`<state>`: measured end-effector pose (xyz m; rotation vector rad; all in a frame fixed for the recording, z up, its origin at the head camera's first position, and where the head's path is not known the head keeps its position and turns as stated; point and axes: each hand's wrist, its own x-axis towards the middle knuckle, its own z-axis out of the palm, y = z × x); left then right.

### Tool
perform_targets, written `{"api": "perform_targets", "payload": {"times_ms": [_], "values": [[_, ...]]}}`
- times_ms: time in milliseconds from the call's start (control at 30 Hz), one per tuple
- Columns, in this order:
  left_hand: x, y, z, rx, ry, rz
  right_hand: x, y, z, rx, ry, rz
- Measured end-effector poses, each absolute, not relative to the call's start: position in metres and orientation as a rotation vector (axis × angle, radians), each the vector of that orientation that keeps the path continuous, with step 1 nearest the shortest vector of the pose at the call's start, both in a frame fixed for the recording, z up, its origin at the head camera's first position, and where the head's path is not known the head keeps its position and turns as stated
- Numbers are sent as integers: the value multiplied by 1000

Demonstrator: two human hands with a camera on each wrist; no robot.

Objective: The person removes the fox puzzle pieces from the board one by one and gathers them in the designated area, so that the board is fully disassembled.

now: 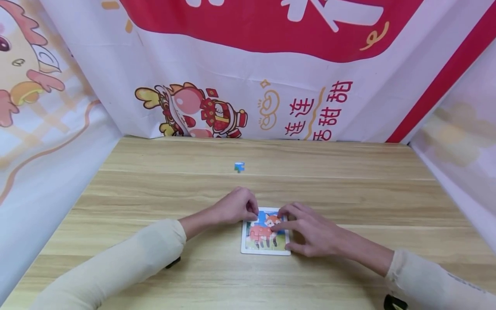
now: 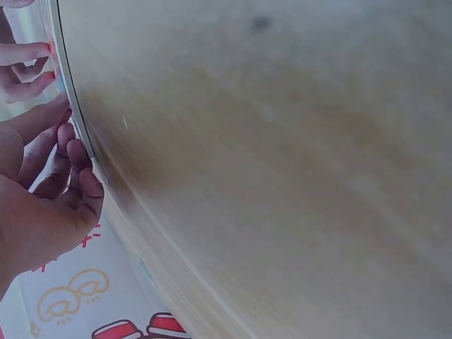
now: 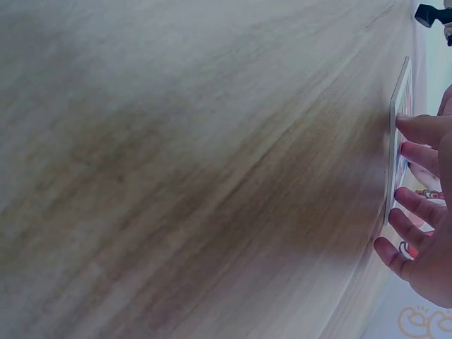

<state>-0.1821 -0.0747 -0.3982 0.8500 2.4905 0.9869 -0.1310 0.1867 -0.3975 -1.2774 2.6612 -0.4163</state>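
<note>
A small jigsaw puzzle [image 1: 267, 243] with a fox picture lies in a white-rimmed tray on the table. At its top-left corner, my left hand [image 1: 237, 206] pinches a jigsaw piece, which the fingertips mostly hide. The left wrist view shows this left hand [image 2: 46, 187] with curled fingers against the tray's edge. My right hand [image 1: 311, 230] reaches over the tray from the right, fingers spread. Its fingertips touch the fox picture and its thumb rests at the right rim. In the right wrist view, the right hand [image 3: 424, 212] extends over the tray edge [image 3: 393, 141].
A loose blue and green jigsaw piece [image 1: 239, 167] lies farther back on the wooden table [image 1: 348, 185]. Printed cloth [image 1: 240, 64] hangs behind the table's back edge and along both sides.
</note>
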Motion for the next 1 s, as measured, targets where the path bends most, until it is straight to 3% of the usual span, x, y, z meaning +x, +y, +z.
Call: {"api": "perform_targets", "payload": {"times_ms": [1000], "values": [[-185, -72, -392, 733, 2410, 1029, -131, 187, -398, -1279, 2664, -411]]}}
